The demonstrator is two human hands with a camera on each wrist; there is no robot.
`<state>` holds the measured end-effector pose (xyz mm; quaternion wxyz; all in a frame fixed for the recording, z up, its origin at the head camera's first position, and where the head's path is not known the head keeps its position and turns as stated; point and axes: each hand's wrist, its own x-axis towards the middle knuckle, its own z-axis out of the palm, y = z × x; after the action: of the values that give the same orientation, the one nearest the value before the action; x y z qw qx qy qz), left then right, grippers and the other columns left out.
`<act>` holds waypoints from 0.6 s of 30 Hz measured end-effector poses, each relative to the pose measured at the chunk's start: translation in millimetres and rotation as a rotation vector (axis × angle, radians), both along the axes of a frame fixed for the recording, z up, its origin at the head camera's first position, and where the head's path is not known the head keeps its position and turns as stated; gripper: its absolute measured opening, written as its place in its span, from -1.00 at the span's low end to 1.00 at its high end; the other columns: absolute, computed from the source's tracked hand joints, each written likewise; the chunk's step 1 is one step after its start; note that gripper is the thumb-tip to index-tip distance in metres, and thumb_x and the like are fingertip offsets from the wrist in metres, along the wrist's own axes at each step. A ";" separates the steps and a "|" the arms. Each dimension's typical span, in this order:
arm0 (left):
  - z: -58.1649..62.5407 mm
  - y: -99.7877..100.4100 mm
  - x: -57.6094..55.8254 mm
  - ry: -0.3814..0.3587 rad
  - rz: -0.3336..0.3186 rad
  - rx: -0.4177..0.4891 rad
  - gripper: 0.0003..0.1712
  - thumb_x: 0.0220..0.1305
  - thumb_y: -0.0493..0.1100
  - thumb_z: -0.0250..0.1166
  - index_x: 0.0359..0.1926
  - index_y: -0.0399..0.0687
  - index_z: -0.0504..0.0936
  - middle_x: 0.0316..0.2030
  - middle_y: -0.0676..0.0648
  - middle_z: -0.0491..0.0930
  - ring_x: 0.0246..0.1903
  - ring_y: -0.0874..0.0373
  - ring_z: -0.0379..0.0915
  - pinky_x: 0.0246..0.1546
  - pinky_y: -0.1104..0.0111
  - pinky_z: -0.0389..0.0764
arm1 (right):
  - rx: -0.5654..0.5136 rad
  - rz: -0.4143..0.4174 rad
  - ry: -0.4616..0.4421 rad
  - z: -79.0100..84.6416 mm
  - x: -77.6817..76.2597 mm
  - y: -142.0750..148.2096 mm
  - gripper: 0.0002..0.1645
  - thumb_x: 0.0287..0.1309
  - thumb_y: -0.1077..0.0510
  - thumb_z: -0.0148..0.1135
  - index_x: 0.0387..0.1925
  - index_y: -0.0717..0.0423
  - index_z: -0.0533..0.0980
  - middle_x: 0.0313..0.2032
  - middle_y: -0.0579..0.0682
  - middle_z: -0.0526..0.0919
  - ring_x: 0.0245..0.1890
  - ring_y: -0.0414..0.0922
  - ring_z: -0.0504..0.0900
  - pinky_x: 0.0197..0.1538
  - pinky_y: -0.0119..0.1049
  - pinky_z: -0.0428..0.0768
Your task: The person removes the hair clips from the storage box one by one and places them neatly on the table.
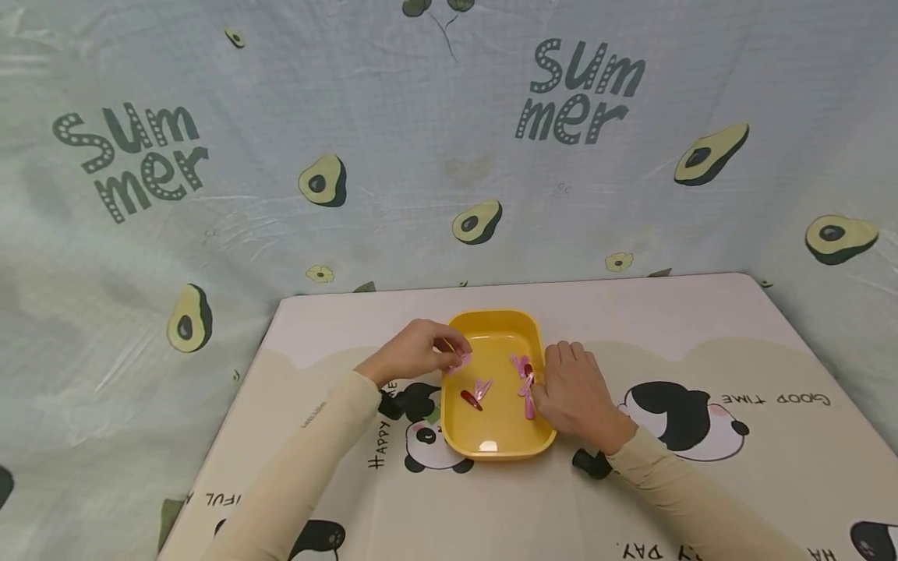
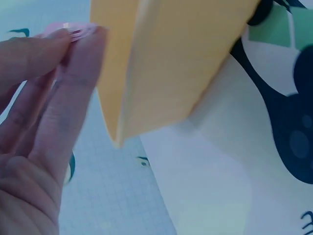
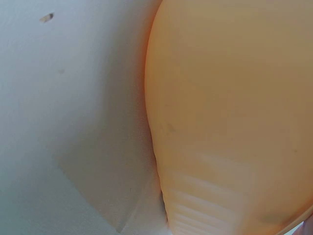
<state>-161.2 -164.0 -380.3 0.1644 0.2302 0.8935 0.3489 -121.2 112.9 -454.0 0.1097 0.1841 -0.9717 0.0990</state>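
My left hand point(image 1: 419, 348) is over the left rim of a yellow tray point(image 1: 498, 436). Its thumb and fingers pinch a pink hair clip point(image 2: 80, 30), partly covered by the fingertips. On the tray floor lie a red hair clip point(image 1: 471, 400) and a pink, V-shaped one beside it. Along the tray's right side several more pink clips point(image 1: 529, 407) lie in a loose row, a second red clip point(image 1: 529, 372) among them. My right hand point(image 1: 577, 392) grips the right rim, thumb over the inside near those clips and fingers outside. A blurred yellow-orange surface fills much of the right wrist view.
The tray stands on a table point(image 1: 701, 319) with a cream cloth printed with pandas and lettering. Behind it hangs a pale cloth point(image 1: 400, 117) with avocados and the word "summer"; it also runs along both sides.
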 end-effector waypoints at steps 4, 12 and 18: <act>-3.7 -8.9 0.9 -0.007 0.079 0.044 -0.77 0.35 -0.27 0.38 0.00 -0.11 0.75 -0.13 -0.08 0.74 -0.29 0.20 0.67 -0.12 0.39 0.77 | 0.003 -0.001 -0.006 0.6 0.0 -0.6 -0.65 0.19 0.04 0.17 -0.23 0.27 0.39 -0.40 0.05 0.29 -0.31 0.00 0.25 -0.20 -0.18 0.24; -14.6 -22.8 2.0 0.013 0.173 0.104 -0.73 0.34 -0.26 0.38 0.05 -0.12 0.75 -0.11 -0.10 0.76 -0.21 0.16 0.66 -0.10 0.36 0.77 | 0.002 -0.004 -0.020 1.1 0.3 -0.6 -0.66 0.20 0.05 0.15 -0.22 0.28 0.38 -0.40 0.05 0.29 -0.31 0.01 0.25 -0.19 -0.16 0.23; -17.5 -29.9 4.1 0.016 0.247 0.097 -0.72 0.34 -0.19 0.40 0.06 -0.01 0.77 -0.11 -0.03 0.77 -0.20 0.14 0.64 -0.05 0.34 0.76 | -0.001 -0.001 -0.010 -0.4 -0.4 -0.5 -0.68 0.19 0.06 0.15 -0.25 0.27 0.37 -0.41 0.05 0.28 -0.32 0.02 0.25 -0.20 -0.17 0.22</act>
<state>-157.1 -193.9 -397.9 0.1016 0.1288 0.8983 0.4076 -121.6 112.4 -454.4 0.1051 0.1834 -0.9723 0.1001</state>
